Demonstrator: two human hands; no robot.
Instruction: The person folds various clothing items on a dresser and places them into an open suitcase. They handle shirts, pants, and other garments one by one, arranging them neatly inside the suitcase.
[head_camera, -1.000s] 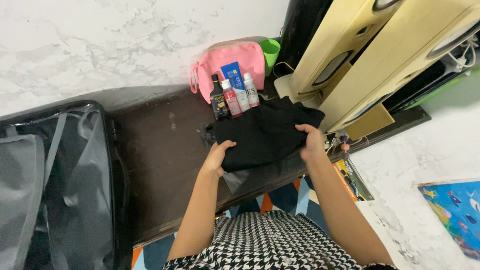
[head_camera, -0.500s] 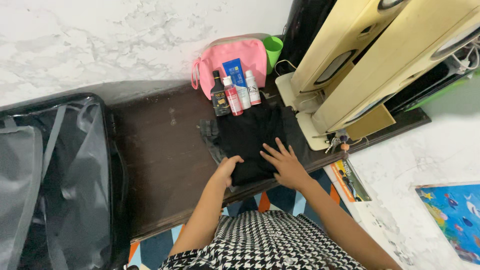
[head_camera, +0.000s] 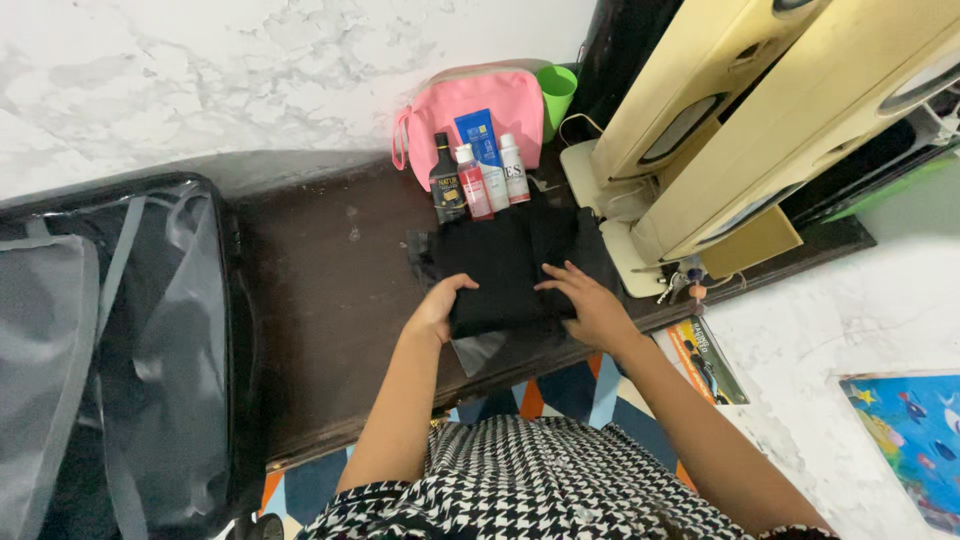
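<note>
Two hands worked one folded black garment (head_camera: 510, 270) that lay on the dark wooden bench (head_camera: 330, 320), near its front edge. The left hand (head_camera: 440, 308) gripped the garment's near left corner, fingers curled together over the fold. The right hand (head_camera: 590, 305) lay on the near right part, palm down, fingers spread and pressing flat.

The garment appeared soft, light and limp. It would likely sag or unfold if lifted by a single point. Support under both folded edges, or one flat palm beneath the stack, seemed the safest hold. Its fabric looked matt, not slippery.

Behind it, bottles (head_camera: 478, 182) stood just beside its far edge, against a pink pouch (head_camera: 480, 100). An open suitcase (head_camera: 110, 340) lay at the bench's left end.
</note>
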